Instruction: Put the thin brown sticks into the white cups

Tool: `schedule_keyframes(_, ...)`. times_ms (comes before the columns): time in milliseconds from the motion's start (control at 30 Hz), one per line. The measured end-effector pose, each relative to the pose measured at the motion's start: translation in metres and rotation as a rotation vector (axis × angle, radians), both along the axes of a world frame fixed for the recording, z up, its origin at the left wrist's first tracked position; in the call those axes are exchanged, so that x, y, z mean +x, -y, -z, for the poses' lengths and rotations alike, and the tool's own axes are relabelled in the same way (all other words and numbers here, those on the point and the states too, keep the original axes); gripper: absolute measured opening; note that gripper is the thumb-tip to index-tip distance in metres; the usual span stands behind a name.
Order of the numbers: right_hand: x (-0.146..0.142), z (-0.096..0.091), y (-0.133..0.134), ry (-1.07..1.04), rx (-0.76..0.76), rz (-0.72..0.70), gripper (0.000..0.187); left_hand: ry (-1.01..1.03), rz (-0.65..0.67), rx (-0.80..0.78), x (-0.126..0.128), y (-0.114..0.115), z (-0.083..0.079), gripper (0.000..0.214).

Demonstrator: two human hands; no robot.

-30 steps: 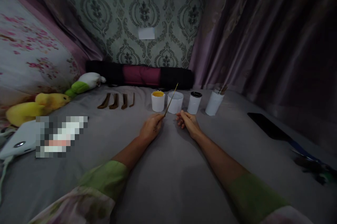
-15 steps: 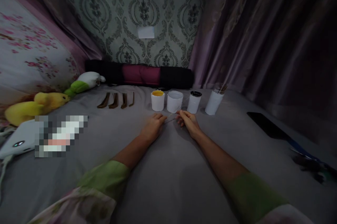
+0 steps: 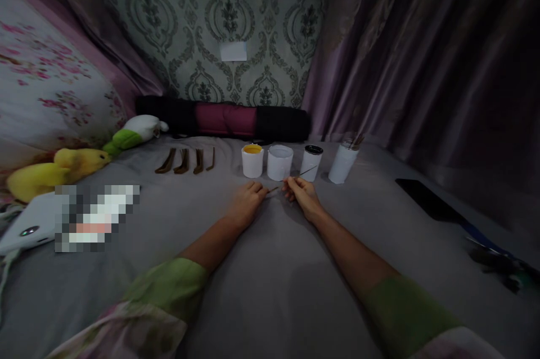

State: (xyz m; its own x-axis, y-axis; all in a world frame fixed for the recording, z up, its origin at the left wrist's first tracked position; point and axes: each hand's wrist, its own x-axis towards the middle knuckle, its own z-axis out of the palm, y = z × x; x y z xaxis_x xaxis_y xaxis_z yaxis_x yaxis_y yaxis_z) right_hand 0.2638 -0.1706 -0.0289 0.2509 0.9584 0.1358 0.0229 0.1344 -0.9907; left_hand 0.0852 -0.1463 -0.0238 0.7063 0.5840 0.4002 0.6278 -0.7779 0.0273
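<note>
Slantwise, thin stick juts from right hand, past pinched fingertips.

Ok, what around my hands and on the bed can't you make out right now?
All in the head view:
- Whether the thin stick pieces showing at the left hand and right hand join: the right fingers cover the stretch between.
- Lower ends of the sticks in the tall white container: its wall hides them.
- The dark items far right: dim, blurred, cut by the picture edge.
</note>
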Motion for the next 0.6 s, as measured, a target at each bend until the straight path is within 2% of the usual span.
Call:
schedule_keyframes(200,0.0005,0.0003,-0.0003,0.004,0.005,0.005,0.034,-0.036,-0.011,0.048,-0.0003,-0.0002,0.0011,0.03)
schedule_keyframes(600,-0.0009,-0.0012,0.0005,-0.013,-0.025,0.019,0.032,0.142,0.028,-0.055,-0.0022,-0.0024,0.0059,0.03)
